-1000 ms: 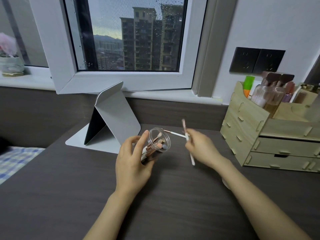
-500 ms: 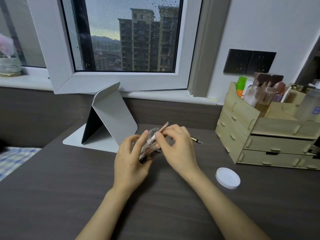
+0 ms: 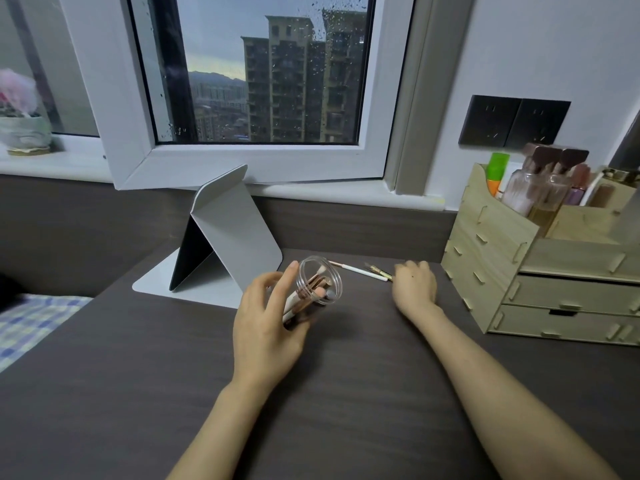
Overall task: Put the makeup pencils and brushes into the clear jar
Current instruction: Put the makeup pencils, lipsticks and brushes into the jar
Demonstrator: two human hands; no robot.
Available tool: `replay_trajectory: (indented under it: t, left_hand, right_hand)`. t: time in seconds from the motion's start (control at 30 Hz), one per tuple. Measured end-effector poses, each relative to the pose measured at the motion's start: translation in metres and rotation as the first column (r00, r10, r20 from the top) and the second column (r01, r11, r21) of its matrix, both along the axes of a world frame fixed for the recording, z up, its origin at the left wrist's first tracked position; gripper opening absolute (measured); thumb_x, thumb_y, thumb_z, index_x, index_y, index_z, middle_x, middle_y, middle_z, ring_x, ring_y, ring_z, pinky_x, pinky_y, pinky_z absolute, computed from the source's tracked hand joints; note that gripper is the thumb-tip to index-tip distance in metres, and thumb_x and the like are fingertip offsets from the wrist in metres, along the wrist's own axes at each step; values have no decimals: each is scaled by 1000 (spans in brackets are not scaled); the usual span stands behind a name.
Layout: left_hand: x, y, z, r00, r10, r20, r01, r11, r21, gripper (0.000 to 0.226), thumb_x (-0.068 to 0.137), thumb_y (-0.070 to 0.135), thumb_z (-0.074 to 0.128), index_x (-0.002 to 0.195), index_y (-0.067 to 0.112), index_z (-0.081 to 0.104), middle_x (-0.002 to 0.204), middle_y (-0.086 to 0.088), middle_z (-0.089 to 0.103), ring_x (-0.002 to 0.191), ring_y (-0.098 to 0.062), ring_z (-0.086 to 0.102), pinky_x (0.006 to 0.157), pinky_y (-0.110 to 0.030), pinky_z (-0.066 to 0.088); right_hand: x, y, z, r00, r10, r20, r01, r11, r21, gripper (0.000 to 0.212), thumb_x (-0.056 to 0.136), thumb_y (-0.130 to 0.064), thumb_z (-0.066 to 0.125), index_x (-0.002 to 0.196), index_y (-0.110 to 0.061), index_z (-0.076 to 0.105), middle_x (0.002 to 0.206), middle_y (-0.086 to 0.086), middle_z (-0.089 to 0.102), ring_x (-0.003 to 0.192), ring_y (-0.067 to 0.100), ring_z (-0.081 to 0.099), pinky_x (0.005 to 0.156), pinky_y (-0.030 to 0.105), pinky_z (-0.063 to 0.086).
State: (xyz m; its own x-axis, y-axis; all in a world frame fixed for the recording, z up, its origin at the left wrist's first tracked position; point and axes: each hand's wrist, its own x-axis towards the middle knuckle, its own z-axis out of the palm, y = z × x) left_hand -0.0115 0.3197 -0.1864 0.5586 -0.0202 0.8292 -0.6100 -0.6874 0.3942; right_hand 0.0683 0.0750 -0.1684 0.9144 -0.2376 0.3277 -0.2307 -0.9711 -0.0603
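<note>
**Jar tilted in the left hand, right hand down among the loose pencils**

At the far left a checked bed (image 3: 31, 323) meets the edge of the dark surface (image 3: 346, 393). Up on the sill sits a pot (image 3: 22, 133) of pink flowers. Further in, a grey folding stand (image 3: 235, 233) props a dark tablet, its flat base lying on the surface just left of the hands.

The left hand (image 3: 266, 323) grips the jar (image 3: 317, 282) round its lower body, thumb and fingers curled on it, the forefinger raised along the wall. The jar is tipped, mouth up and toward the wall, with several brushes (image 3: 311, 289) inside, tips at the mouth. A white pencil (image 3: 360, 271) lies flat just right of the jar's mouth, and beside it a darker pencil (image 3: 377, 271) reaches to the right hand (image 3: 415, 285). That hand rests palm down with fingers loosely bent at the pencil's end; I cannot tell whether it has hold of anything.

The near part of the surface, between the forearms and ahead of them, is bare. At the right a wooden organiser (image 3: 502, 271) with drawers stands close to the right wrist, bottles (image 3: 540, 192) in its top. Above it, black sockets (image 3: 512, 123) on the wall.
</note>
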Motion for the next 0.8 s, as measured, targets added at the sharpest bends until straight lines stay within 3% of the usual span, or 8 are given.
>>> replay_trajectory:
  t: [0.23, 0.3, 0.4, 0.5, 0.57, 0.63, 0.7, 0.8]
  left_hand:
    - [2, -2, 1, 999, -14, 33, 13, 999, 29, 87, 57, 14, 86, 132, 24, 43, 110, -4, 52, 95, -19, 51, 72, -32, 48]
    - [2, -1, 1, 1000, -7, 23, 6, 1000, 28, 87, 57, 15, 86, 132, 24, 43, 109, -8, 55, 95, -20, 51, 73, -31, 47]
    - [1, -1, 2, 1000, 3, 11, -3, 1000, 21, 85, 58, 17, 85, 132, 24, 44, 108, -10, 57, 95, -21, 51, 74, -31, 46]
    - [1, -1, 2, 1000, 5, 16, -6, 1000, 18, 83, 60, 18, 84, 132, 23, 45, 108, -10, 58, 95, -20, 51, 74, -30, 45]
    - [-1, -2, 3, 1000, 2, 23, -3, 1000, 21, 81, 61, 20, 83, 132, 23, 44, 108, -10, 57, 95, -20, 51, 73, -30, 45]
    - [-2, -3, 4, 999, -2, 33, 1, 1000, 30, 79, 62, 21, 82, 132, 23, 44, 108, -9, 57, 95, -20, 51, 74, -29, 44]
    - [-5, -3, 4, 999, -12, 44, 10, 999, 39, 80, 63, 21, 83, 132, 23, 43, 108, -9, 57, 95, -20, 51, 74, -27, 42]
    - [-8, -3, 4, 998, -25, 59, 22, 998, 63, 84, 60, 18, 84, 133, 22, 42, 109, -6, 53, 94, -20, 51, 72, -27, 42]
  right_hand:
    - [11, -9, -5, 984, 2, -178, -45, 970, -239, 34, 90, 2, 37, 119, -2, 56, 123, 16, 57, 115, 32, 51, 91, 37, 47]
    - [7, -9, 1, 991, -23, -129, 10, 995, -102, 30, 90, 2, 41, 115, 1, 57, 120, 20, 58, 111, 36, 56, 89, 39, 48]
    - [-12, -1, 21, 982, -14, 189, -49, 943, 328, 18, 81, -5, 54, 96, 1, 62, 98, 22, 68, 94, 39, 63, 79, 40, 49]
    - [-52, 24, 49, 866, -29, 500, -405, 545, 734, 12, 75, -4, 59, 76, -15, 52, 73, 15, 66, 63, 28, 69, 64, 39, 58]
    - [-82, 43, 66, 797, 0, 604, -598, 140, 789, 25, 81, 7, 58, 76, -15, 48, 72, 15, 61, 50, 15, 67, 52, 26, 58]
    - [-105, 64, 79, 763, 71, 643, -643, -25, 766, 23, 82, 11, 58, 80, -11, 52, 70, 14, 60, 49, 9, 65, 51, 19, 56]
    - [-113, 79, 82, 766, 163, 622, -629, -12, 777, 17, 81, 9, 61, 83, -8, 58, 72, 9, 64, 55, 4, 65, 52, 17, 54]
    - [-112, 94, 74, 791, 307, 529, -603, 245, 759, 7, 82, -7, 66, 87, -10, 69, 75, 0, 68, 64, 0, 63, 62, 17, 50]
